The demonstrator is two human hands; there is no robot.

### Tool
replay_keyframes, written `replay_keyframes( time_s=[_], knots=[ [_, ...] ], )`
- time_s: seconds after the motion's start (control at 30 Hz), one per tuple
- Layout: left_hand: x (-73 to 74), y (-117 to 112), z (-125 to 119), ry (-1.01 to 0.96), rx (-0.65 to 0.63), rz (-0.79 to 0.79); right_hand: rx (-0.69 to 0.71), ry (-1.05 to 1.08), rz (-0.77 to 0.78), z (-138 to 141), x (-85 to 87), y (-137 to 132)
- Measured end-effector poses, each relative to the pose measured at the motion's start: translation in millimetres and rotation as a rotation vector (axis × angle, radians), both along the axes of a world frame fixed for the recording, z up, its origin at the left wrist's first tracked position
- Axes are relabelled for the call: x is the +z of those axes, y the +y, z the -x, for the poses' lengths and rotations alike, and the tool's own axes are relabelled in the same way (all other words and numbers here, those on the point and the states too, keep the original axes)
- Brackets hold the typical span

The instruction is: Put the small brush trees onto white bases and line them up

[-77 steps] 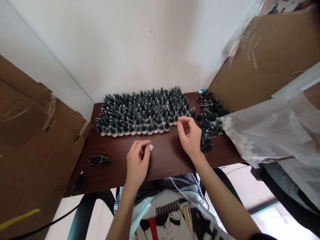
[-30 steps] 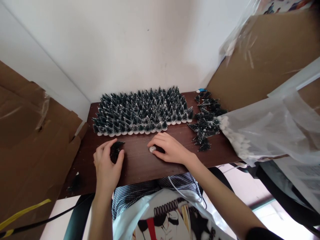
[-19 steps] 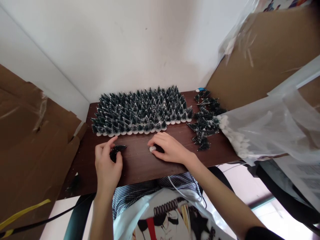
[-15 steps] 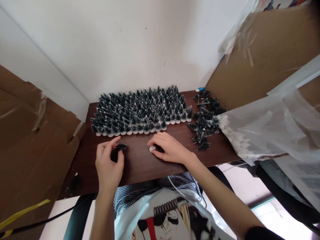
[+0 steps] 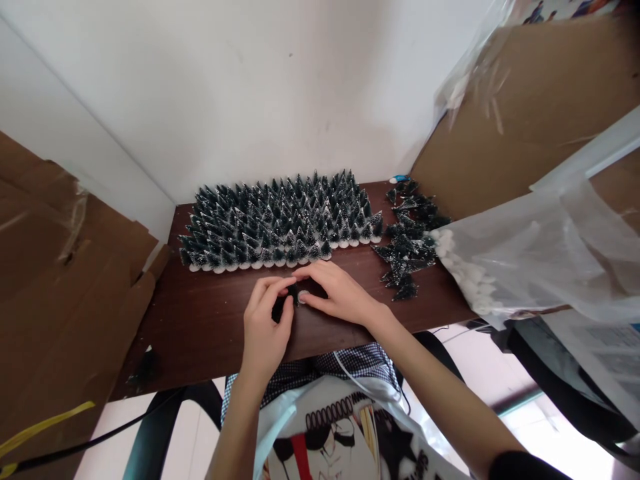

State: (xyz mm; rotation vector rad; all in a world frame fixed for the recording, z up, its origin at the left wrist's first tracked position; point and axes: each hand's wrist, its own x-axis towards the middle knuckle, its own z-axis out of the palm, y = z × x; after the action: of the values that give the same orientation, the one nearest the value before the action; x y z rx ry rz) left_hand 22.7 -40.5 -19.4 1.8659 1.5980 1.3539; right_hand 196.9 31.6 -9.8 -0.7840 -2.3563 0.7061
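Note:
My left hand (image 5: pixel 267 317) is closed around a small dark green miniature tree (image 5: pixel 294 293), mostly covered by the fingers. Thumb and fingers of my right hand (image 5: pixel 335 293) pinch a small round white base (image 5: pixel 303 297) just above the brown tabletop (image 5: pixel 210 320). The two hands are close together, and the tree is up against the base; whether they are joined I cannot tell. Beyond the hands, many frosted miniature trees with white bases (image 5: pixel 280 220) stand upright in tight rows along the wall.
Loose trees (image 5: pixel 407 247) lie heaped at the right, beside a plastic bag (image 5: pixel 530 247) with white bases (image 5: pixel 465 273) spilling at its mouth. A single tree (image 5: pixel 146 365) is near the front left corner. Cardboard boxes (image 5: pixel 65 267) flank the left side, with another cardboard box (image 5: pixel 550 100) at right.
My left hand has moved right with the tree, bringing it to the white base. My right hand stays in nearly the same place, still pinching the base.

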Motion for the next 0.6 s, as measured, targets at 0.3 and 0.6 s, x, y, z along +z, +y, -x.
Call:
replay_keyframes(
  time_s=[0.3,0.6],
  knots=[
    [-0.2,0.5,-2.4,-0.040,-0.108,0.020,0.009,-0.052,-0.033,0.9,-1.7,-0.1],
    [5.6,-2.1,-0.7,0.105,-0.145,-0.013,-0.086,0.009,0.000,-0.3,-4.2,2.6]
  ],
)
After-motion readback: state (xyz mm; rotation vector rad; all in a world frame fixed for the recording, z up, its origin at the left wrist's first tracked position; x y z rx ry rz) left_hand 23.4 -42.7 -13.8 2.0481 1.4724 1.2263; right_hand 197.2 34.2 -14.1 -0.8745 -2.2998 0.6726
